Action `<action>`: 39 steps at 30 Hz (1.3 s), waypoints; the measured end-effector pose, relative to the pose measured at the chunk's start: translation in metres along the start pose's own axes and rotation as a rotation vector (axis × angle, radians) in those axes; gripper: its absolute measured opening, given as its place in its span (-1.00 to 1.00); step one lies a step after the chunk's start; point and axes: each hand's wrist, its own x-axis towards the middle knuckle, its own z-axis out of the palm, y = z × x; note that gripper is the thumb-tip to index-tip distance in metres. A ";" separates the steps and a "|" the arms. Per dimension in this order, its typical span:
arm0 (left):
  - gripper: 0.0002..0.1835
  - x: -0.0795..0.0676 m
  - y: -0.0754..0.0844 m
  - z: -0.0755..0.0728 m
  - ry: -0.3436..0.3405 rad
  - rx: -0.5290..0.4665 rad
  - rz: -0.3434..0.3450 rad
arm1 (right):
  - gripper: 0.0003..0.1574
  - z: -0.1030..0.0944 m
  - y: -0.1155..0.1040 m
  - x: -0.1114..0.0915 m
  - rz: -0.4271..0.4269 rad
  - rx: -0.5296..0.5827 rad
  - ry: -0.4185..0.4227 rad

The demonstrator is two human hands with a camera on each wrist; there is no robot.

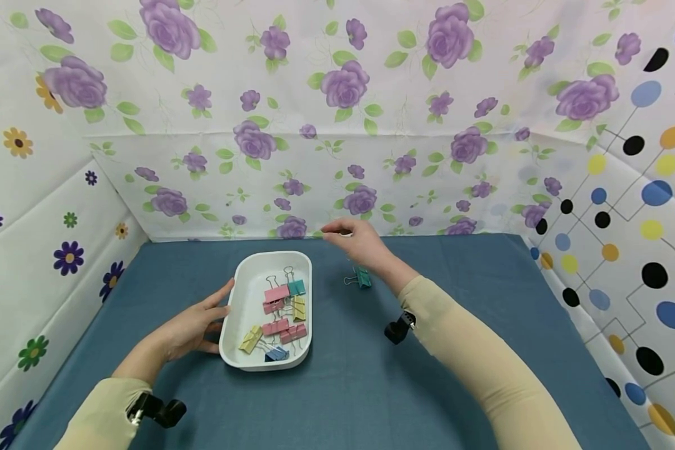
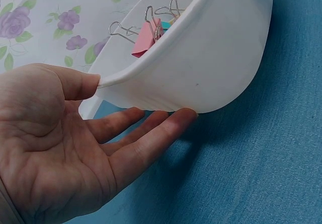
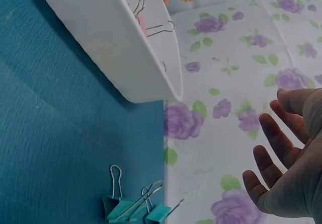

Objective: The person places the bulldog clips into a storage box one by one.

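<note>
My left hand [image 1: 188,328] holds the left side of a white plastic tray [image 1: 230,359], thumb at the rim and fingers against the lower outer wall in the left wrist view. Inside lie several binder clips: a pink clip [image 1: 277,293], a yellow clip [image 1: 250,339], a blue clip [image 1: 277,354] and a teal clip [image 1: 296,287] among them. My right hand [image 1: 360,242] hovers beyond the tray's far right corner, fingers loosely bent and nothing between them. Below it on the cloth sit teal binder clips [image 1: 362,277], partly hidden by the hand; the right wrist view shows two.
A blue cloth [image 1: 337,400] covers the table. Behind it hangs a white floral sheet [image 1: 315,181], with a daisy-patterned sheet [image 1: 45,281] at left and a dotted sheet [image 1: 624,281] at right. Each wrist carries a black camera mount [image 1: 398,327].
</note>
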 end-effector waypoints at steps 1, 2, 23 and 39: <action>-0.27 0.000 0.000 0.000 0.001 0.001 0.000 | -0.69 -0.001 0.001 0.000 0.003 0.001 0.002; -0.27 0.000 0.000 0.000 0.002 0.002 -0.001 | -0.69 -0.002 0.002 -0.001 0.005 0.004 0.003; -0.26 -0.001 -0.001 0.000 -0.001 0.000 -0.001 | -0.64 -0.025 0.025 -0.011 0.047 0.006 0.052; -0.26 0.000 -0.001 -0.001 0.007 -0.004 -0.005 | -0.68 -0.039 0.049 -0.020 0.039 -0.108 0.065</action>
